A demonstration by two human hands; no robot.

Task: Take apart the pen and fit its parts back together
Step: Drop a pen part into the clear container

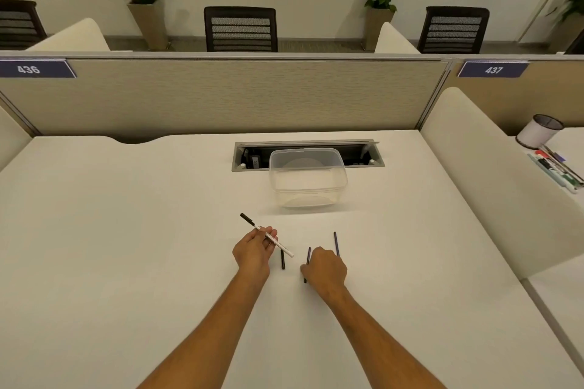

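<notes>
My left hand (252, 251) holds a white pen with a black cap (266, 234) between its fingertips, slanted with the cap up and to the left. A short black piece (282, 260) lies on the white desk (126, 230) just right of that hand. My right hand (325, 267) rests knuckles up on the desk, fingers curled down over a thin dark refill (308, 257) that shows at both sides of the hand. A second thin dark stick (336, 243) lies just beyond the right hand; whether the hand touches it is hidden.
A clear plastic container (308, 178) stands beyond the hands, in front of an open cable tray (246, 156) in the desk. A cream divider (489, 174) borders the right side; beyond it are a white cup (540, 131) and several markers (557, 169).
</notes>
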